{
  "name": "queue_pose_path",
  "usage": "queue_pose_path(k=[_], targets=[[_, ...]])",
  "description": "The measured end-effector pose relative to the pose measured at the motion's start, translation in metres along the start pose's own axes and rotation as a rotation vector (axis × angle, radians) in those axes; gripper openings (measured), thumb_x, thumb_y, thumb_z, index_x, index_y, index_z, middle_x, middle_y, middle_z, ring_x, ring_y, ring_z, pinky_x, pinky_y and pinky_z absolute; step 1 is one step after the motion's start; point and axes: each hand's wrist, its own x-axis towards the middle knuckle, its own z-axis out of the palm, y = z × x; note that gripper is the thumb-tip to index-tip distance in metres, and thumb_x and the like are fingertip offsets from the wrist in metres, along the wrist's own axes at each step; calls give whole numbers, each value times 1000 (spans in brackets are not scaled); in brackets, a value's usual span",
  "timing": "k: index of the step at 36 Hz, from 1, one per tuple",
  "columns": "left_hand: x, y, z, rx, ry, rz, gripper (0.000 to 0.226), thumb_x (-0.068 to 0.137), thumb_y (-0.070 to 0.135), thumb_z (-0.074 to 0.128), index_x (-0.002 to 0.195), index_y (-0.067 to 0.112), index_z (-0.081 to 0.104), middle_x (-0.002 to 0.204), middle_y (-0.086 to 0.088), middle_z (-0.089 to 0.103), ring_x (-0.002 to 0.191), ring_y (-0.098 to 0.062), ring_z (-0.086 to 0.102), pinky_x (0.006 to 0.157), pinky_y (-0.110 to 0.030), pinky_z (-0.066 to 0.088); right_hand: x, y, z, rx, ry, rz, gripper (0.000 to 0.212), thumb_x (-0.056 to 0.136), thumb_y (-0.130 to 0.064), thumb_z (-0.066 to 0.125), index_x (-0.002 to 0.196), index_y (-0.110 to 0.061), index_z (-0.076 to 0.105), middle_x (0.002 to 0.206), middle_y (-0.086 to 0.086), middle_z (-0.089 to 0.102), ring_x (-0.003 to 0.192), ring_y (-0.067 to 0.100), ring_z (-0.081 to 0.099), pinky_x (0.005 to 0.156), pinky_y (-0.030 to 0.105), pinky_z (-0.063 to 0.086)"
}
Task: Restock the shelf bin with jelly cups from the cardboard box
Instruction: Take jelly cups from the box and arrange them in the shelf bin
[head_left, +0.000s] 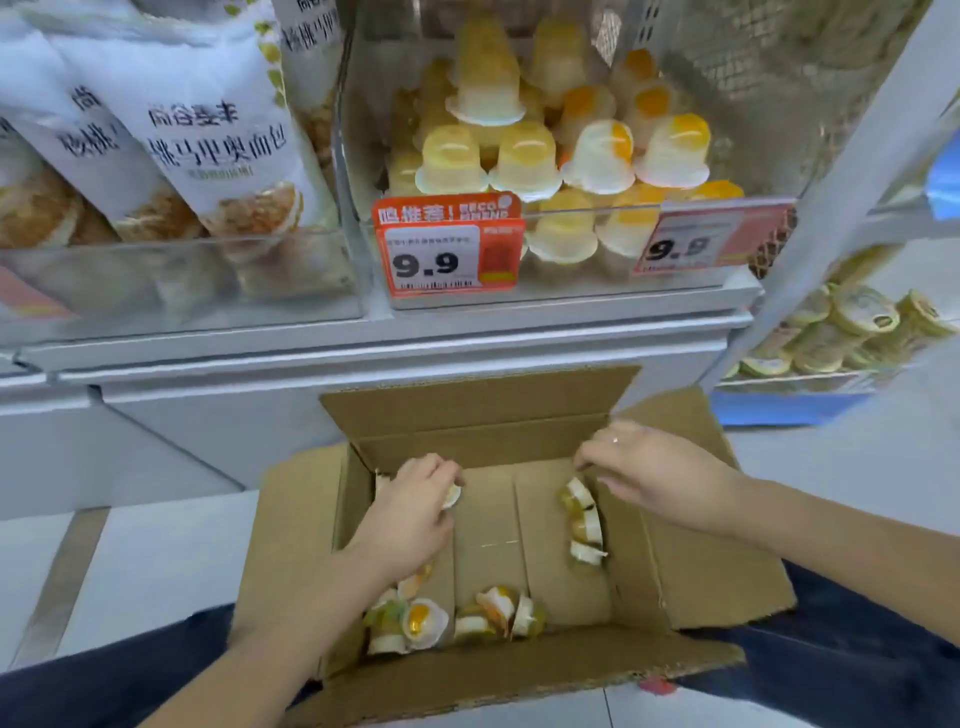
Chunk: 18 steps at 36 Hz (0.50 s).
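Both hands were down in the box (363, 415) to grab cups: the left hand (415, 499) gripped a jelly cup (451, 496), and the right hand (649, 467) pinched toward the cups (584, 514) by the right wall, its grip still empty.

Shelf (519, 322): pale grey, upper half of view. On it, clear bin (571, 291) holding stacked jelly cups (524, 161); two 9.9 price tags (449, 257) on bin front. Left, second clear bin (182, 291) with bread bags (208, 140). Floor (145, 551): pale tiles; open cardboard box (488, 415) below the shelf.
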Motion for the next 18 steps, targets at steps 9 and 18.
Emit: queue_pose_path(k=[9, 18], targets=[[18, -10, 105, 124, -684, -151, 43, 86, 4, 50, 127, 15, 49, 133, -10, 48, 106, -26, 54, 86, -37, 49, 31, 14, 101, -58, -470, 262, 44, 88, 9, 43, 127, -12, 46, 122, 12, 52, 110, 28, 52, 77, 34, 41], [29, -19, 153, 162, -832, -145, 58, 88, 14, 60, 140, 17, 33, 140, -10, 40, 125, -30, 45, 93, -34, 41, 45, 6, 179, 27, -609, 196, 54, 84, 12, 48, 131, -14, 43, 130, 10, 49, 119, 29, 49, 93, 38, 46]])
